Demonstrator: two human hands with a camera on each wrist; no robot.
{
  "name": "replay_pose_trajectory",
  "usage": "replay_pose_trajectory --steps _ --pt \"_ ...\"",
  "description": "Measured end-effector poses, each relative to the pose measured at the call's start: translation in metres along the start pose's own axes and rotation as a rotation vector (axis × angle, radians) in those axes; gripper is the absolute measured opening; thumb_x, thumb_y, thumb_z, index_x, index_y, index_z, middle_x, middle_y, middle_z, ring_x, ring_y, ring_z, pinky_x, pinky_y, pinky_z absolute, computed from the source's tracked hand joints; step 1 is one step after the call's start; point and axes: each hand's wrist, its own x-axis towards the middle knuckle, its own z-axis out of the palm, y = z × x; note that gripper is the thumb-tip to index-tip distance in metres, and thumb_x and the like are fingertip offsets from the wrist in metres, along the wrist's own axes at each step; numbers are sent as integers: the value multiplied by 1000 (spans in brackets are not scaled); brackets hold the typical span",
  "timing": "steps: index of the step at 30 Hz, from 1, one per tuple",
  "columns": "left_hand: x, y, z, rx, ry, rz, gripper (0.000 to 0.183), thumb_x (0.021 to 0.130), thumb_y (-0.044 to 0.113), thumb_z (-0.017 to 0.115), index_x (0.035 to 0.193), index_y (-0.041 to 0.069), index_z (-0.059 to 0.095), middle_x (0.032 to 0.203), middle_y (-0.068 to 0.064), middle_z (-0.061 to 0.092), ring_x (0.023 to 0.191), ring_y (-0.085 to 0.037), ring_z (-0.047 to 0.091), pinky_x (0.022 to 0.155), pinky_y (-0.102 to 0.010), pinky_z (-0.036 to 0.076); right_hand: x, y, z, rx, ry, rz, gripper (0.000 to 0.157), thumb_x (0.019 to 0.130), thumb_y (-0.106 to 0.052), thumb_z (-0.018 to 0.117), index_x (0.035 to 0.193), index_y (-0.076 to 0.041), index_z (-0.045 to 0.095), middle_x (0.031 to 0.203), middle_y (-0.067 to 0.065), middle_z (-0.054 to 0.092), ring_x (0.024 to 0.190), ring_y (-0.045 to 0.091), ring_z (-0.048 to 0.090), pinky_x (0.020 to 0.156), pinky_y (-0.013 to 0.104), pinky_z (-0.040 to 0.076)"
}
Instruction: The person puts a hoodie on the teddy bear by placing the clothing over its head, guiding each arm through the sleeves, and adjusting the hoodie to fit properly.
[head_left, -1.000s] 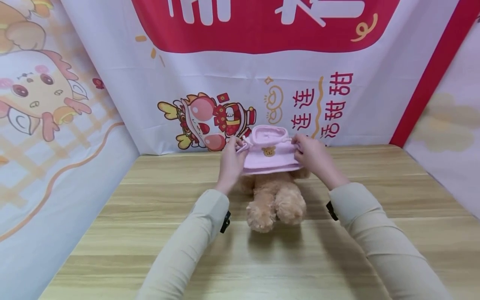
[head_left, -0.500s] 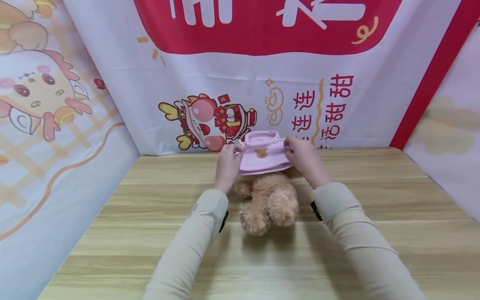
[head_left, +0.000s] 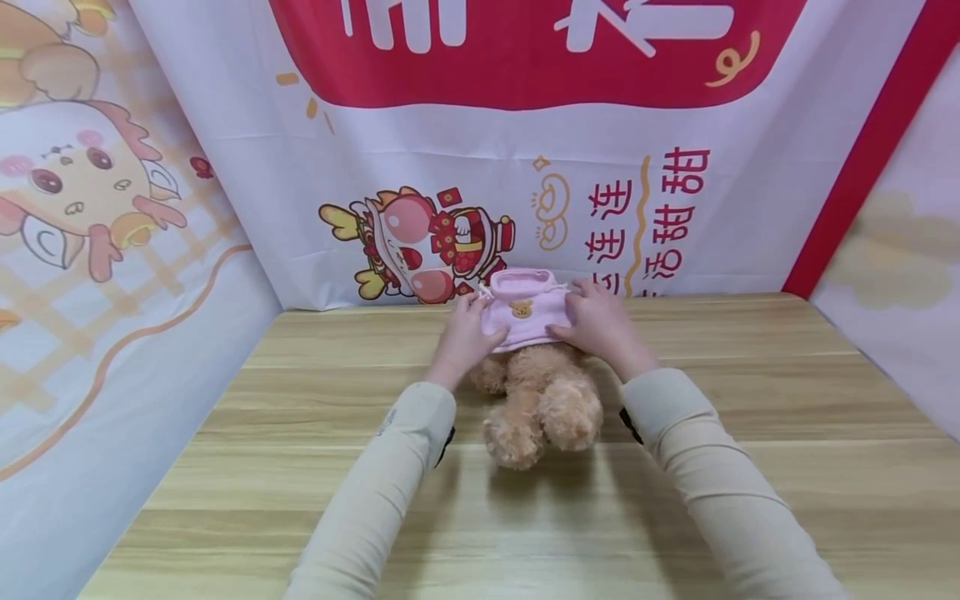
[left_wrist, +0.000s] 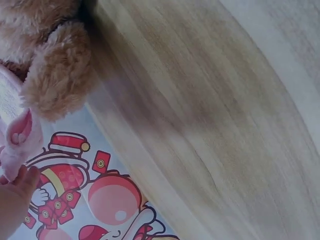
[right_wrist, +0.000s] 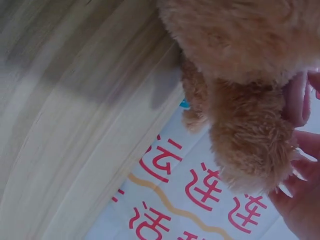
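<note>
A light-brown plush toy [head_left: 566, 412] lies on the table with its legs toward me. Over its upper body is a small pink hooded shirt [head_left: 536, 333] with a bear patch on the front; the head is hidden. My left hand [head_left: 461, 337] grips the shirt's left side, its thumb on the front; in the left wrist view fingers pinch the pink cloth [left_wrist: 22, 142]. On the other side my right hand [head_left: 603, 329] holds the shirt's edge, thumb near the hem. The right wrist view shows that hand's fingers [right_wrist: 302, 197] against a furry arm [right_wrist: 255, 145] of the toy.
The wood-grain tabletop [head_left: 300, 475] stretches out on both sides and toward me. Right behind the toy hangs a white cloth backdrop [head_left: 285, 200] with red lettering and a cartoon dragon. Printed cloth walls [head_left: 172, 375] stand along the left and right.
Both hands and the shirt have shifted slightly left and lower over the toy. The thumbs have spread inward onto the shirt front, near its hem. The toy has moved a little to the left.
</note>
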Motion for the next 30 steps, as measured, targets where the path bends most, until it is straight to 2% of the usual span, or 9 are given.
replay_pose_trajectory --steps 4,9,12,17,20,23,27,30 --pt "1 0 6 39 -58 9 72 80 32 76 137 0 47 146 -24 37 133 -39 40 113 -47 34 -3 7 4 -60 42 -52 47 84 -40 69 106 2 63 143 24 41 133 42 37 112 58 28" --pt "-1 1 10 115 -101 18 74 80 35 76 139 3 46 145 -21 40 133 -38 40 114 -47 33 -6 17 8 -111 103 -138 41 86 -29 70 118 -5 63 129 21 52 123 41 44 107 55 34" --pt "-2 2 12 147 -127 38 68 83 37 72 138 6 47 146 -18 42 134 -38 40 115 -48 30 -9 22 11 -80 102 -181 33 88 -22 66 117 -6 64 121 22 57 114 41 51 101 54 40" --pt "-2 4 20 173 -194 72 62 90 38 61 142 9 43 150 -17 39 136 -40 37 116 -50 27 -16 33 19 28 32 -221 39 92 -13 57 127 3 55 126 28 56 116 45 52 103 54 41" --pt "-3 4 26 130 -214 76 60 93 38 57 144 11 42 152 -15 36 137 -40 36 116 -51 28 -20 39 24 118 -8 -201 42 93 -9 52 132 6 49 133 30 50 123 46 48 107 54 38" --pt "-5 5 31 43 -203 78 57 94 34 56 143 11 43 151 -15 38 137 -38 37 115 -48 30 -23 42 27 182 -40 -167 43 95 -8 47 135 6 45 137 32 45 127 47 44 109 55 35" --pt "-6 6 35 -60 -187 93 54 94 27 58 142 7 44 148 -18 40 137 -34 39 115 -43 32 -26 46 27 204 -64 -146 43 96 -7 46 138 6 43 137 34 45 127 47 44 109 56 35" --pt "-8 6 37 -101 -173 108 51 94 21 57 141 5 45 147 -20 40 137 -35 39 116 -43 31 -28 47 28 202 -65 -146 43 97 -7 46 138 6 43 134 35 47 125 47 46 107 56 37"
